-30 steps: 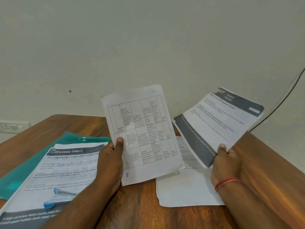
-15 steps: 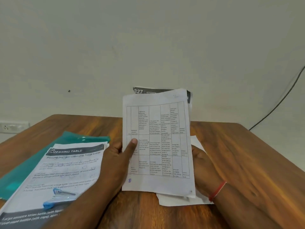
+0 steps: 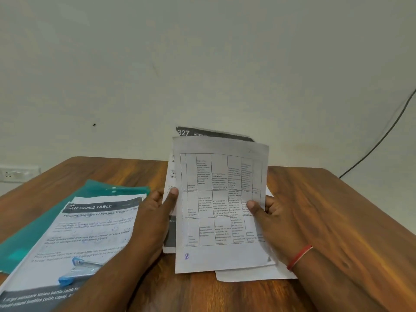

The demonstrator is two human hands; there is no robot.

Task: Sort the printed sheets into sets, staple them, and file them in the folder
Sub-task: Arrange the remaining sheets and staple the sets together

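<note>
I hold a set of printed sheets upright over the table: a table-printed sheet [image 3: 221,206] in front and a sheet with a dark "327" header [image 3: 213,133] behind it. My left hand [image 3: 157,212] grips the left edge, thumb on the front. My right hand [image 3: 270,219] grips the right edge, thumb on the front. A "DRESSING TABLE" sheet stack [image 3: 87,230] lies at the left on a teal folder [image 3: 27,239]. A blue stapler [image 3: 78,270] rests on that stack. One white sheet [image 3: 252,274] lies flat under my hands.
The wooden table [image 3: 337,221] ends at a pale wall behind. A wall socket [image 3: 13,173] sits at the far left. A dark cable [image 3: 382,136] hangs down the wall at the right.
My right hand brought the dark-header sheet from the right to behind the table-printed sheet. Both hands now grip the joined set, the right thumb now on the front.
</note>
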